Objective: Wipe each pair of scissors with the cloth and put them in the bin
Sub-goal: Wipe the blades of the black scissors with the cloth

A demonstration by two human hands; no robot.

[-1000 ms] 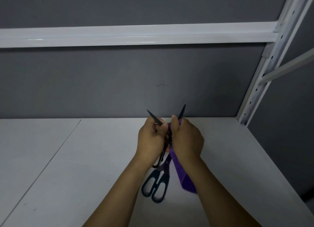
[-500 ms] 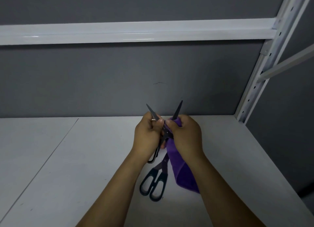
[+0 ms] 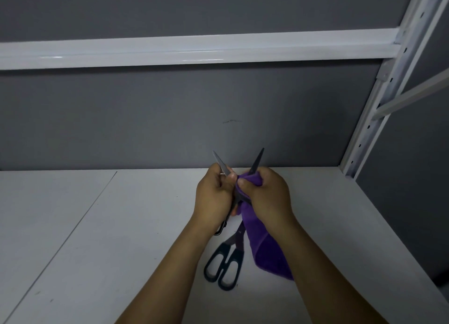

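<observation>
Above the white desk [image 3: 73, 238], both hands raised together, just in front of the grey back wall [image 3: 170, 117]. Left hand [image 3: 212, 197] curled closed around 1 pair of scissors [image 3: 222, 164], blades spread in a V, tips up past the knuckles toward the wall. Right hand [image 3: 264, 197] clenched on the purple cloth [image 3: 264, 250], bunched against the right blade, the rest hanging down beside the right forearm. Flat on the desk, directly below the hands: a 2nd pair of scissors [image 3: 224, 265], dark handle loops nearest the camera, blades partly hidden under cloth and hands. White shelf rail [image 3: 194, 49] across the wall above. No bin in view.
</observation>
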